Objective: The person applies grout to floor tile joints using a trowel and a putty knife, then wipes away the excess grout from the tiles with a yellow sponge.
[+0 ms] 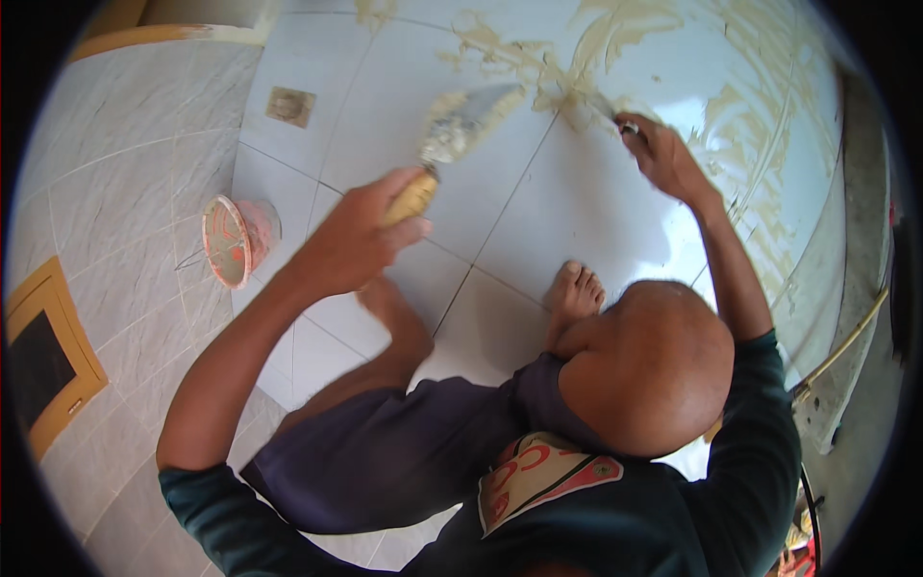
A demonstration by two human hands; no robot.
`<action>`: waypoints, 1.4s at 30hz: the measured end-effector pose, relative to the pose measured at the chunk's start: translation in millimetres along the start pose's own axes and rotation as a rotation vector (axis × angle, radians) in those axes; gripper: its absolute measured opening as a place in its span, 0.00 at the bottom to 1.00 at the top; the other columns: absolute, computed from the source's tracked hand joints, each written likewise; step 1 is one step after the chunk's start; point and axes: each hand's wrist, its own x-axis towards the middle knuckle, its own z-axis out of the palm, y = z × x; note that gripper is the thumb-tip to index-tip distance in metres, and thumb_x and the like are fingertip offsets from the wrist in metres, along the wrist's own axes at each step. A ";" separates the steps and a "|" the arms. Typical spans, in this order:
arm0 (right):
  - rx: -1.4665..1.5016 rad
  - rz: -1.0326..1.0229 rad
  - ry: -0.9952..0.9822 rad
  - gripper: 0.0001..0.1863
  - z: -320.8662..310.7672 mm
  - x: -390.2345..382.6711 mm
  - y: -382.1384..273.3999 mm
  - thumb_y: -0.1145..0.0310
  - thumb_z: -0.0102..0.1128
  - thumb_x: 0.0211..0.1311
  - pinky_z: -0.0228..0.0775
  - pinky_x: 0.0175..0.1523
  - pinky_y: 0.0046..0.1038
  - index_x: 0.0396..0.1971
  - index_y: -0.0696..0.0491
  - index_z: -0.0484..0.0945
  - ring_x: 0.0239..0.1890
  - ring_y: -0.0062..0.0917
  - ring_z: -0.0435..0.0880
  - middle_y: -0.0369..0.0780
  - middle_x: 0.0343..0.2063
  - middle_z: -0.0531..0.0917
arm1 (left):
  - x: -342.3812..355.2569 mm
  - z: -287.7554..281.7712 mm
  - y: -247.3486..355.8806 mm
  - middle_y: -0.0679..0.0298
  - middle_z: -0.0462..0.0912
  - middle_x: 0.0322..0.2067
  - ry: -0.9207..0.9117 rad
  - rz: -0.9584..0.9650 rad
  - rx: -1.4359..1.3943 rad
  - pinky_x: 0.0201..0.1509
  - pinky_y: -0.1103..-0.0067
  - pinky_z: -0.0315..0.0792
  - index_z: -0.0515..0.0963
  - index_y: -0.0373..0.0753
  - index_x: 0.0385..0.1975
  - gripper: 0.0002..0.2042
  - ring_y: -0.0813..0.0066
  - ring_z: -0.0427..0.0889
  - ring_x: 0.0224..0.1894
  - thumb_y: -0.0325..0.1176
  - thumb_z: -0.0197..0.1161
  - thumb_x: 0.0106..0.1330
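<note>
My left hand [361,231] is closed around the yellow handle of a pointed trowel [466,120]. Its metal blade, smeared with pale paste, hangs above the white tiled floor [385,115]. Farther right, my right hand [665,162] grips a small flat-bladed scraper [604,104], mostly hidden by the fingers and partly blurred. The scraper's end is at a thick patch of beige grout paste [577,85] over the tile joints. More paste lies in smears and streaks across the far and right tiles.
A whitish-pink bucket [225,240] with paste-marked sides stands by the left wall. A square floor drain [290,107] is set at the far left. My bare foot [575,293] and bent knee are close below my hands. A yellowish stick [846,337] lies along the right edge.
</note>
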 end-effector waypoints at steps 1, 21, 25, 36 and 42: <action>0.233 0.186 -0.033 0.21 -16.4 5.2 -13.2 0.67 0.50 0.70 0.74 0.30 0.32 0.58 0.62 0.71 0.23 0.31 0.79 0.47 0.27 0.80 | 9.8 -8.9 12.1 0.58 0.78 0.33 0.014 0.007 -0.005 0.31 0.76 0.73 0.67 0.34 0.62 0.26 0.75 0.76 0.26 0.35 0.63 0.65; 0.193 0.008 0.357 0.18 167.9 -34.5 20.3 0.65 0.49 0.72 0.73 0.28 0.36 0.57 0.56 0.72 0.25 0.35 0.81 0.46 0.32 0.82 | 53.6 119.5 -164.5 0.66 0.74 0.30 0.058 0.223 -0.532 0.23 0.79 0.71 0.65 0.32 0.63 0.27 0.81 0.72 0.20 0.33 0.62 0.65; -0.340 -0.050 0.290 0.16 181.7 -39.7 14.1 0.69 0.52 0.68 0.75 0.39 0.51 0.54 0.53 0.73 0.34 0.53 0.83 0.54 0.37 0.81 | 11.6 95.9 -201.3 0.66 0.75 0.30 0.104 0.191 -0.578 0.25 0.80 0.71 0.65 0.32 0.64 0.27 0.81 0.73 0.22 0.32 0.62 0.65; -0.485 -0.216 0.252 0.11 137.5 45.6 -4.0 0.68 0.50 0.69 0.75 0.41 0.48 0.44 0.56 0.78 0.36 0.55 0.82 0.56 0.30 0.82 | -116.0 97.5 -280.5 0.64 0.75 0.32 0.447 -0.084 -0.628 0.21 0.82 0.70 0.66 0.32 0.64 0.26 0.83 0.73 0.21 0.29 0.61 0.65; -0.532 0.100 0.050 0.17 179.3 -53.0 54.8 0.68 0.55 0.62 0.75 0.45 0.52 0.52 0.48 0.74 0.38 0.54 0.82 0.54 0.34 0.82 | -149.4 130.1 -316.2 0.65 0.74 0.26 0.468 -0.117 -0.701 0.19 0.82 0.69 0.67 0.33 0.64 0.25 0.82 0.73 0.18 0.26 0.59 0.65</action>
